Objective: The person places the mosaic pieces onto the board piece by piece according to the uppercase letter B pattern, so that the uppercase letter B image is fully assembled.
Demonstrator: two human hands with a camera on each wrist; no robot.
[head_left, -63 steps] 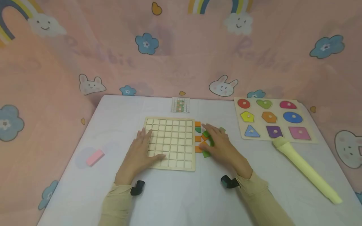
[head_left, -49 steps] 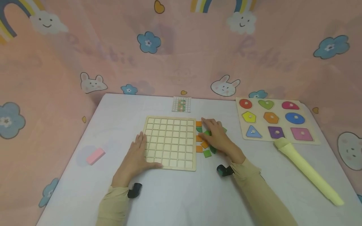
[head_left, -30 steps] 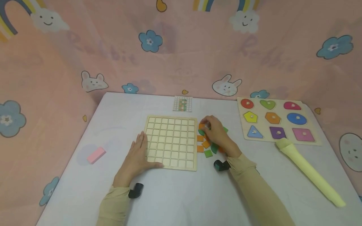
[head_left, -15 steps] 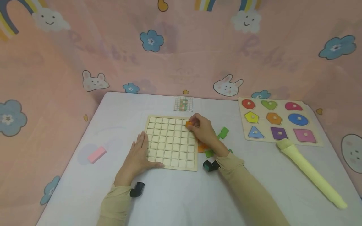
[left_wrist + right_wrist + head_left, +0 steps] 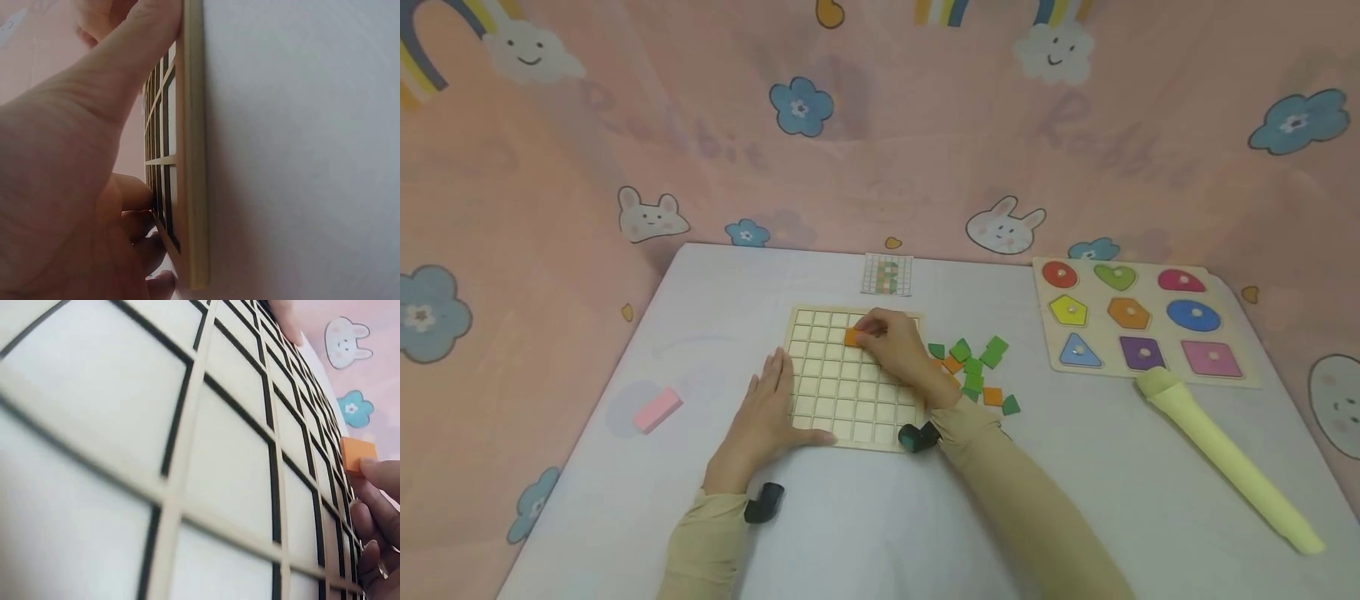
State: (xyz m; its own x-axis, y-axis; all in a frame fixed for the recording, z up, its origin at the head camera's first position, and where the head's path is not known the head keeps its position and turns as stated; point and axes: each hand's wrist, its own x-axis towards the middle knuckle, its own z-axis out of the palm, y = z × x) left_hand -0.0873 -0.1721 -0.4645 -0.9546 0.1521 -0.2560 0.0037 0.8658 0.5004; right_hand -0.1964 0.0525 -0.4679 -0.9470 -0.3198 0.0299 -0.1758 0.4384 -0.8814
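A wooden grid board (image 5: pixel 824 387) of square cells lies on the white table. Over its upper part, my right hand (image 5: pixel 898 346) pinches an orange square tile (image 5: pixel 851 337) between thumb and fingertips. In the right wrist view the orange tile (image 5: pixel 358 455) is tilted up from the grid, thumb on its face. My left hand (image 5: pixel 763 417) rests along the board's left side, fingers straight, thumb on the front edge. The left wrist view shows the thumb (image 5: pixel 134 53) lying on the board's frame (image 5: pixel 195 156). Right of the board lie loose green tiles (image 5: pixel 973 367) and orange tiles (image 5: pixel 992 396).
Behind the board lies a small pattern card (image 5: pixel 887 275). A knob puzzle board (image 5: pixel 1150 321) sits at the back right, with a long pale yellow roll (image 5: pixel 1225 458) in front of it. A pink block (image 5: pixel 657 410) lies at the left.
My right hand has picked an orange tile from the pile and carried it left over the board. My left hand has slid off the cells to the board's left edge.
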